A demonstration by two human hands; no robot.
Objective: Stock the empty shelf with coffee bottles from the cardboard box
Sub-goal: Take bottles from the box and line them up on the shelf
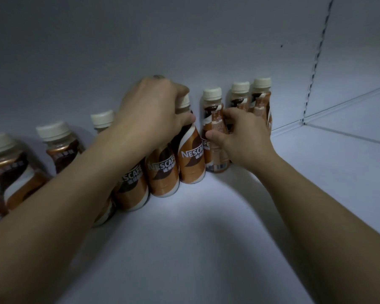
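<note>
Several brown-and-cream Nescafe coffee bottles with cream caps stand in a row along the back of the white shelf (206, 227). My left hand (149, 110) is closed over the top and neck of one upright bottle (190, 163) in the middle of the row. My right hand (244, 137) grips the side of the neighbouring bottle (213, 119), thumb on its front and fingers behind. Two more bottles (260, 97) stand to the right against the back wall. The cardboard box is out of view.
More bottles (55, 141) line the shelf to the left, partly behind my left forearm. The white back panel (184, 40) rises behind them. A slotted upright (314, 69) marks the right end, with a bare stretch of shelf (338, 172) beside it.
</note>
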